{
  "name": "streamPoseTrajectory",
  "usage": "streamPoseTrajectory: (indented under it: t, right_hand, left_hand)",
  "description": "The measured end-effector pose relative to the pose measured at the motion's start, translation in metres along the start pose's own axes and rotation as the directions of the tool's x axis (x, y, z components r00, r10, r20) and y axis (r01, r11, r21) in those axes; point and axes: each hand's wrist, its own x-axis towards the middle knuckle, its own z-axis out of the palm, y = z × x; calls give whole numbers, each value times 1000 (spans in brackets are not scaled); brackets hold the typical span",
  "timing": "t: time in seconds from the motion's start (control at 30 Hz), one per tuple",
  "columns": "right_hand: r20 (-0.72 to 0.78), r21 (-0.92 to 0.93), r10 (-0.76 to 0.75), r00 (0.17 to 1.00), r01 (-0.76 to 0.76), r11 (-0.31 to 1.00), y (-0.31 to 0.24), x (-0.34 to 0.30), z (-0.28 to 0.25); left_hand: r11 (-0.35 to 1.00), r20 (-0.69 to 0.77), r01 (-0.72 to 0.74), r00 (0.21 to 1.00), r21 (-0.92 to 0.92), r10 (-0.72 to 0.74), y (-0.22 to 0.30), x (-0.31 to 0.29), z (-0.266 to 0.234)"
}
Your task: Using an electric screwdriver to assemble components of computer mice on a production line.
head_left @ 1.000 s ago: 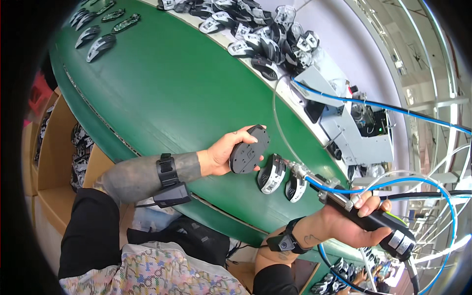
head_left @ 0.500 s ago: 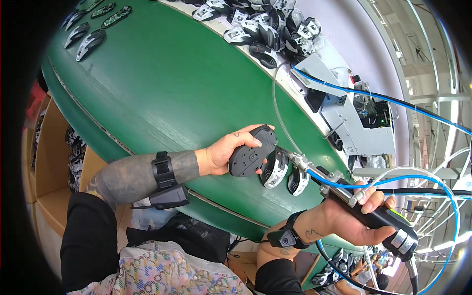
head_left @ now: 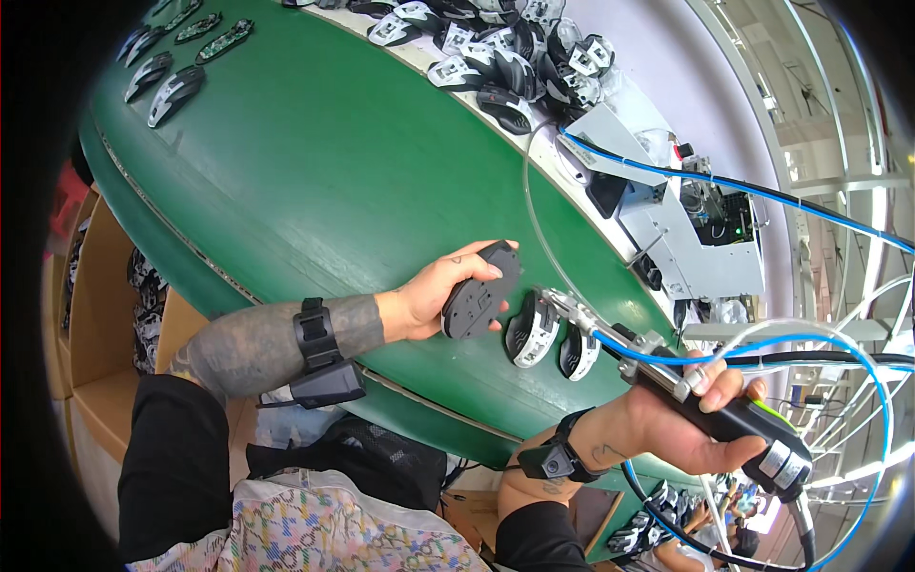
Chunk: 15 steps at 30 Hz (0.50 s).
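Note:
My left hand [head_left: 427, 297] grips a black computer mouse [head_left: 470, 307], its flat underside turned toward the right and facing me. My right hand [head_left: 679, 427] is wrapped round the black body of an electric screwdriver [head_left: 739, 426] with a metal front end, fed by a clear tube and a blue hose. The driver's tip points left toward the mouse, with a gap between them. Below the tip, a black-and-white mouse shell [head_left: 539, 336] lies on the green table mat [head_left: 353, 191], and a second mouse shell [head_left: 579, 352] lies to its right.
Many black-and-white mouse shells [head_left: 510, 76] are heaped on the white ledge at the back. A grey machine [head_left: 710, 257] with exposed parts stands to the right. More shells [head_left: 178, 92] and green circuit boards [head_left: 227, 41] lie far left. Cardboard boxes [head_left: 105, 353] stand below the table's edge.
My left hand has drawn the mouse slightly left, away from the driver's tip, and tilted it. The right hand has hardly moved.

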Motion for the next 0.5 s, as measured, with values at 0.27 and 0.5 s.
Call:
streamPoseTrajectory:
  t: [0.27,0.5]
  right_hand:
    - [46,94,26,999,-30,995,-4,0,1]
    - [23,43,14,1000,-15,999,2,-2,6]
  left_hand:
    - [996,-80,88,993,3,-88,-5,5,-1]
    - [994,21,110,994,-14,-109,-5,1,1]
